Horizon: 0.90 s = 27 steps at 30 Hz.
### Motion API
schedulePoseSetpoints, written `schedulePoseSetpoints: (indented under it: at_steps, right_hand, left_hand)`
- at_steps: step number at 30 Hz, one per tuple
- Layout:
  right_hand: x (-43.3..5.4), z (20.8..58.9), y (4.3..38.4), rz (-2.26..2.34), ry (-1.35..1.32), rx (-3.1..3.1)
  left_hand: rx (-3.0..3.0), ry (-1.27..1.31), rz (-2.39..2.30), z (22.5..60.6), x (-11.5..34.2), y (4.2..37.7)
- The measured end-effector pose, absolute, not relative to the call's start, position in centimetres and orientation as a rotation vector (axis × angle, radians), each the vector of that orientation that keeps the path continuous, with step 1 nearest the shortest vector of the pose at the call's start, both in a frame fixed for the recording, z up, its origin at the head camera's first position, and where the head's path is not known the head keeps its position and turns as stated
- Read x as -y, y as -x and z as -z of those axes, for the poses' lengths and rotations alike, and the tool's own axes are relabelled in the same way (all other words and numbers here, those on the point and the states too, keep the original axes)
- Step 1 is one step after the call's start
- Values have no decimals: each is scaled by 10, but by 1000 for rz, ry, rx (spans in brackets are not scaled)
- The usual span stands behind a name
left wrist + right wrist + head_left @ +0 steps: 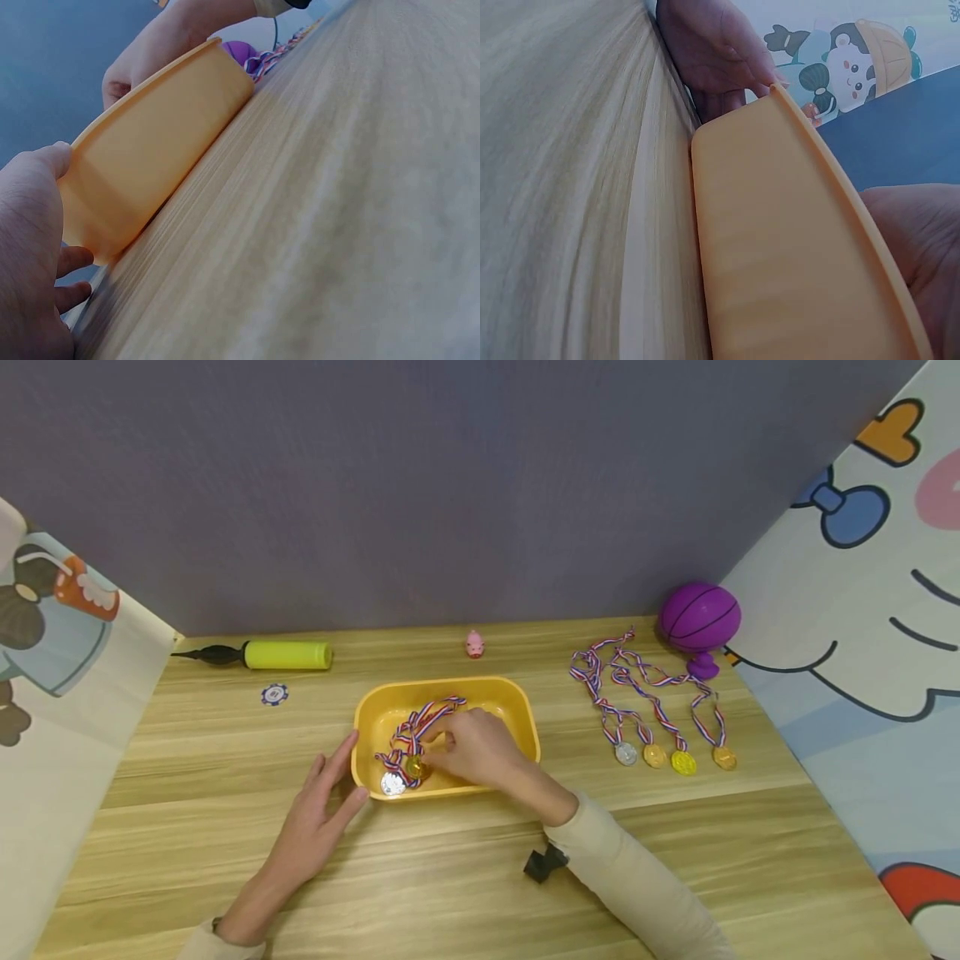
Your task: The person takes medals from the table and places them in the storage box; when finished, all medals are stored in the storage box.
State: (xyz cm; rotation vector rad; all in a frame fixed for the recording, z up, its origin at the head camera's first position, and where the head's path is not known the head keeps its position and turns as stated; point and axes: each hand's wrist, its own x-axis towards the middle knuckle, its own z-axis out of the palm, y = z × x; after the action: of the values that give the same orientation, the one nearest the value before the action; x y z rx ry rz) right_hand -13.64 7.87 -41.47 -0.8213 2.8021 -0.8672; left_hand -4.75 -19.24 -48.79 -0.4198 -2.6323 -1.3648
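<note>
A yellow plastic bin (525, 727) stands on the table with striped-ribbon medals inside, among them a silver medal (392, 784) and a gold medal (416, 767). My right hand (474, 747) reaches over the bin's near right side, its curled fingers pinching a medal's red, white and blue ribbon just above the gold disc. In the right wrist view the bin wall hides those fingertips. My left hand (311, 827) lies along the bin's left near corner, fingers extended against the outer wall. Its thumb (54, 159) touches the rim in the left wrist view.
Right of the bin lie several medals (654, 756) with tangled ribbons, near a purple ball (701, 617). Behind it sits a small pink pig figure (475, 644). A yellow-green hand pump (287, 655) and a poker chip (274, 695) lie at the back left. Walls border the table's back and sides.
</note>
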Motion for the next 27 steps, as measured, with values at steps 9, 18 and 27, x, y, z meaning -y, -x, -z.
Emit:
schedulePoseSetpoints:
  at_steps: [9,18,27]
  right_hand:
    - [-92,412,133,927,852,-2868]
    - [-113,414,131,1105,817,-2912]
    - [-136,421,128,1337,894,-2981]
  left_hand:
    - [2636,410,1390,489,193,47]
    - [2693,354,1408,487,193,46]
    - [2787,251,1413,480,191,44]
